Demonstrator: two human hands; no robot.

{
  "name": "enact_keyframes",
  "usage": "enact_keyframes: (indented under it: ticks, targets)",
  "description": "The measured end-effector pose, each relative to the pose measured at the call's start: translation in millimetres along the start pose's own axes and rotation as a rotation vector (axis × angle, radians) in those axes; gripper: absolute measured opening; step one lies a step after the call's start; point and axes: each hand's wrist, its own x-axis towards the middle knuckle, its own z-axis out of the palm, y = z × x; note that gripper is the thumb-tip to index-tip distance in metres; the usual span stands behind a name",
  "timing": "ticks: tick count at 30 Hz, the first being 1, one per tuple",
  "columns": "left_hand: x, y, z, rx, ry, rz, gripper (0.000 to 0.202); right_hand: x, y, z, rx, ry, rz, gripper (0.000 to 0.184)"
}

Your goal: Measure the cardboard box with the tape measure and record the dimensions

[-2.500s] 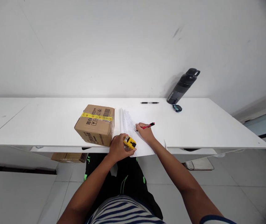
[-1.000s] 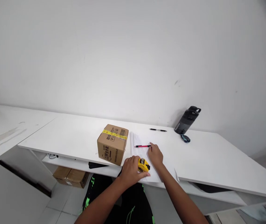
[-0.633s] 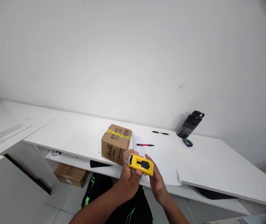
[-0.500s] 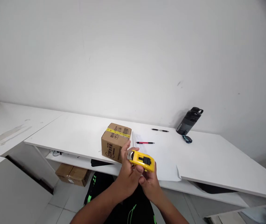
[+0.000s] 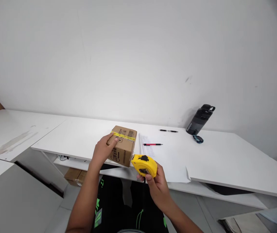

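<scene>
My left hand (image 5: 104, 147) grips the near left corner of a small cardboard box (image 5: 124, 152), its thumb lying on the top. Yellow tape runs across the box's top, and dark print marks its sides. In my right hand (image 5: 157, 185) is a yellow tape measure (image 5: 145, 164) with a black slider and a dark wrist cord hanging down. The tape measure is just in front of the box's right corner, over the table's front edge. Whether any blade is pulled out, I cannot tell.
Paper sheets (image 5: 174, 170) lie right of the box, with a red and black pen (image 5: 153, 144) on them. Behind is a black pen (image 5: 168, 130). A dark bottle (image 5: 200, 119) and a small dark blue item (image 5: 198, 139) are at the right. Another carton (image 5: 73, 176) sits below the white table (image 5: 63, 137).
My left hand has left the tape measure and moved left onto the box. The tape measure has turned in my right hand, its front now near the box.
</scene>
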Motion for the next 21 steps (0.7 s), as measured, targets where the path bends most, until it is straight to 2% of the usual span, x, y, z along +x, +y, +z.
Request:
enact_keyframes:
  ticks: [4,8,9,13,14,16,18,21]
  targets:
    - [-17,17,-0.8,0.161,0.043,-0.037,0.049,12,-10,5,0.056,0.119,0.037,0.050]
    - [-29,34,1.4,0.232,0.000,-0.037,0.054,24,-23,6,0.111,0.156,0.118,0.046]
    - [-31,37,1.0,0.251,0.020,-0.018,0.054,26,-26,6,0.132,0.155,0.140,0.046]
    - [-40,51,-5.2,0.246,0.216,0.123,0.042,32,-32,7,0.183,0.107,0.172,0.051]
    - [-42,56,-7.5,0.194,0.199,0.140,0.039,33,-33,8,0.178,0.086,0.167,0.052]
    - [-48,66,-11.6,0.068,0.044,0.137,0.037,34,-37,11,0.153,0.049,0.158,0.056]
    - [-51,75,-14.5,-0.041,-0.138,0.141,0.042,33,-42,15,0.118,0.029,0.155,0.058]
    - [-52,82,-15.4,-0.196,-0.284,0.174,0.048,28,-48,21,0.056,0.024,0.151,0.057]
